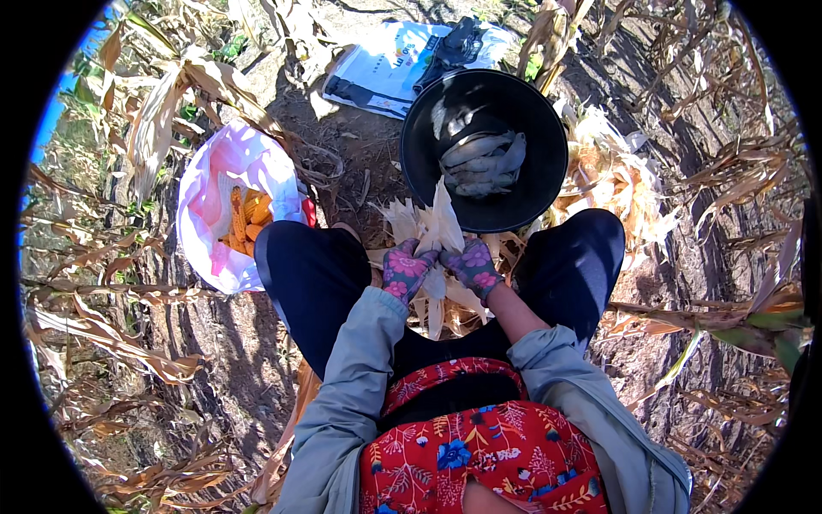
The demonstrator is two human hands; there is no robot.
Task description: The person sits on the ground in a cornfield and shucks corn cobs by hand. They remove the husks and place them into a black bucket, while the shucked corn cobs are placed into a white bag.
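Between my knees, my left hand point(407, 268) and my right hand point(473, 265), both in grey gloves with pink flowers, grip pale dry corn husks point(442, 221) from either side. Whether a cob is inside the husks is hidden. More loose husks lie under my hands. Just beyond them, a round black tub point(559, 160) holds a small pile of husk leaves point(481, 164). To the left, an open white and pink sack point(192, 212) contains several husked orange corn cobs point(239, 215).
A heap of husks point(616, 180) lies right of the tub. A flat printed white sack point(385, 64) with a dark plastic bag point(453, 51) on it lies behind the tub. Dry corn stalks point(693, 316) and leaves surround me on bare soil.
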